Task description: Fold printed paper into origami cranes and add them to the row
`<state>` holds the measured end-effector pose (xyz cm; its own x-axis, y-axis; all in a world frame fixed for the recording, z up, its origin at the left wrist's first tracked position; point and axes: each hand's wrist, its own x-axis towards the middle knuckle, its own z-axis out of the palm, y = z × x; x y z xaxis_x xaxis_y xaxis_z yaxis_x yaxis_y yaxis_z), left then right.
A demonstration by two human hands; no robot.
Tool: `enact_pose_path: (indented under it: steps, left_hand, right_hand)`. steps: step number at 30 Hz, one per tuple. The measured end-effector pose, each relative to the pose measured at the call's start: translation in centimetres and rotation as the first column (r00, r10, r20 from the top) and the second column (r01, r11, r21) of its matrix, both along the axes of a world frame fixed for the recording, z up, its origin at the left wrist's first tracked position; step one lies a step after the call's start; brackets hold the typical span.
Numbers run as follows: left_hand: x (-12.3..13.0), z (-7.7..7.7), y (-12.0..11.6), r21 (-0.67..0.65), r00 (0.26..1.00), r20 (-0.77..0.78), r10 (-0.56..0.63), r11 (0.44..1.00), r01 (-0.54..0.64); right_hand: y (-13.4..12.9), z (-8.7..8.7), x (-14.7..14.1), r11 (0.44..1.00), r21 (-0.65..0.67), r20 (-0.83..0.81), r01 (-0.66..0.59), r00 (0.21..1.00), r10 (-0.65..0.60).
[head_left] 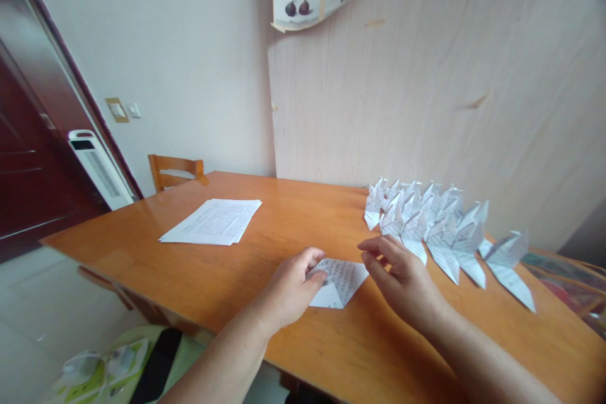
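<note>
A partly folded piece of printed paper [348,279] lies on the wooden table between my hands. My left hand [296,287] holds its left side, with the thumb on top and the fingers curled at the far edge. Just off the paper's right corner, my right hand [395,271] hovers with its fingers bent and a little apart, nothing visible between them. Several folded paper pieces with raised points [442,221] stand in rows to the right, beyond my right hand.
A stack of printed sheets [213,222] lies on the left part of the table [303,214]. Behind the table's far left edge is a wooden chair [175,170]. A green seat with items on it [127,360] is below the near left edge. A wall [331,126] bounds the far side.
</note>
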<state>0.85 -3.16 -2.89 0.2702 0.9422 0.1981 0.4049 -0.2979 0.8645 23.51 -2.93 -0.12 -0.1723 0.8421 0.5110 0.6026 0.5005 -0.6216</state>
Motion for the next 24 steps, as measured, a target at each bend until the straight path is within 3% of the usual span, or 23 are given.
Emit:
enact_pose_path:
  steps: [5,9,17,24]
  left_hand:
    - [-0.1,0.4,-0.1,0.085,0.99,-0.139,0.026,0.996,-0.014]
    - [-0.1,0.6,-0.1,0.13,0.981,-0.19,0.029,0.992,-0.004]
    - [-0.1,0.4,0.2,0.169,0.982,-0.173,0.072,0.985,-0.042]
    - [-1.3,1.8,-1.5,0.145,0.97,-0.242,0.01,0.989,0.026]
  right_hand:
    - [-1.0,0.0,-1.3,0.97,-0.055,0.017,-0.238,0.971,0.239]
    - [-1.3,-0.6,-2.0,0.932,-0.141,0.032,-0.333,0.94,0.34]
    - [-0.5,-1.8,-2.1,0.918,-0.271,0.087,-0.291,0.942,0.324]
    - [-0.3,-1.9,-2.2,0.915,-0.308,0.116,-0.261,0.944,0.309]
